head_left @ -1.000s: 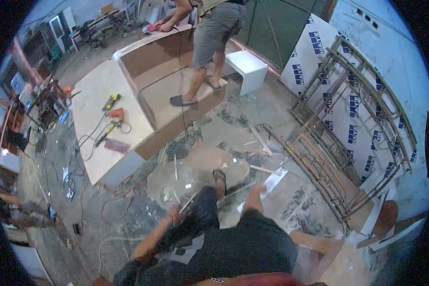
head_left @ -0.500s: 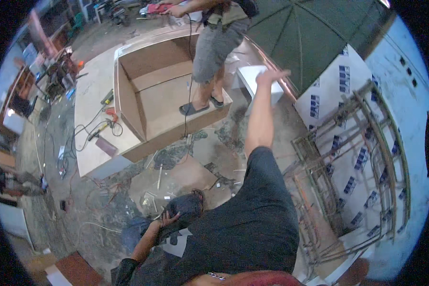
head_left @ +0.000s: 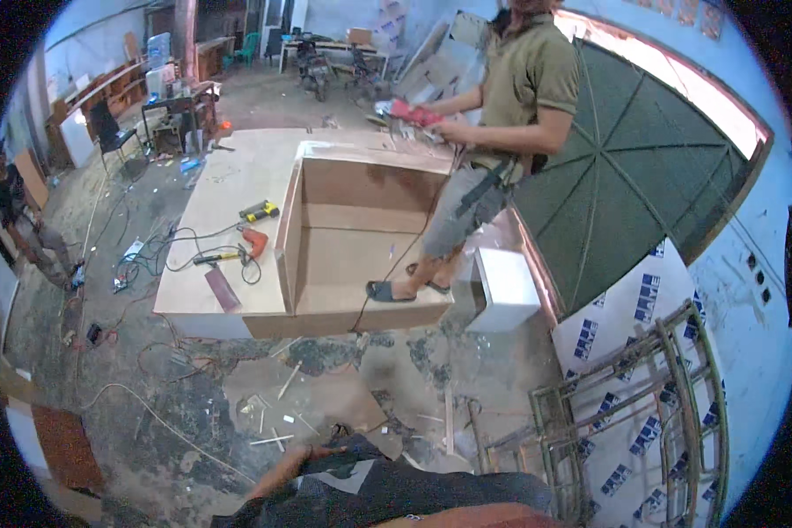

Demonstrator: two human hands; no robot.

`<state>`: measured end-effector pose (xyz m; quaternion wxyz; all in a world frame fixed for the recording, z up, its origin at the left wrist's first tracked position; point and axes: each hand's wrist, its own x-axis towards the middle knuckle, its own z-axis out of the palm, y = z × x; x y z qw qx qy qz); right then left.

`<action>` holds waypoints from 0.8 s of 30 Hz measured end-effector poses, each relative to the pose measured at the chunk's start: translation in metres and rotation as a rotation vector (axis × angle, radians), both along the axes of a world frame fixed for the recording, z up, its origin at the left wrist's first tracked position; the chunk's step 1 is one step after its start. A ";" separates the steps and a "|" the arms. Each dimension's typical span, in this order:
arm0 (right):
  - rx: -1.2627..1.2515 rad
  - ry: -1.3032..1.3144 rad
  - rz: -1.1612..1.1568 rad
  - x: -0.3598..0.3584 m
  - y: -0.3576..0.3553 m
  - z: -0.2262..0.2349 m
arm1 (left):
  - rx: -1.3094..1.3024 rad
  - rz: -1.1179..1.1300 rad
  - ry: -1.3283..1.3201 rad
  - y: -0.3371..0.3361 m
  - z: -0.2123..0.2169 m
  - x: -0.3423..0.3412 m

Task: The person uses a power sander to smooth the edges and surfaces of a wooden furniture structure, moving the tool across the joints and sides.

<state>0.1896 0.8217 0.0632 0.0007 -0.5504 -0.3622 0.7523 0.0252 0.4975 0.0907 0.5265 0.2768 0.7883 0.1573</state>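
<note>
My left hand (head_left: 304, 457) rests on dark clothing around my leg, near the lower edge. Its fingers look stretched out flat, with nothing visible in them. My right hand is out of view. Ahead stands a large plywood box frame (head_left: 361, 320) with a deep open recess. On its left panel lie an orange drill (head_left: 254, 241), a yellow-and-black power tool (head_left: 260, 211), another slim corded tool (head_left: 217, 258) and a flat maroon piece (head_left: 223, 291). A person (head_left: 528, 97) stands in the recess, both hands on a red object (head_left: 414, 113) with a cord.
Wood offcuts (head_left: 274, 437) and cables litter the floor. A white box-like panel (head_left: 507, 283) stands right of the frame. Metal racks (head_left: 678, 387) and a printed white board (head_left: 647, 295) lean at the right, by a dark green gate (head_left: 590, 158). Another person (head_left: 31, 220) is far left.
My right arm, stretched out ahead before, has dropped out of view. The view has tilted up, showing more of the room and the standing person. My left hand stays on my leg.
</note>
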 end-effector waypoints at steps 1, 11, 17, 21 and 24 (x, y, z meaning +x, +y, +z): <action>0.047 -0.032 0.108 0.008 -0.011 0.001 | 0.008 0.005 -0.002 -0.001 -0.001 0.002; 0.904 0.017 0.833 0.003 -0.026 0.071 | 0.063 0.030 -0.022 -0.040 -0.010 0.045; 0.859 0.191 0.329 -0.049 -0.047 0.137 | 0.107 0.052 -0.049 -0.102 -0.029 0.097; 0.693 0.123 0.329 0.000 -0.125 0.105 | 0.150 0.045 -0.067 -0.143 -0.043 0.136; 0.817 -0.027 0.589 0.067 -0.188 0.048 | 0.196 0.020 -0.072 -0.175 -0.058 0.163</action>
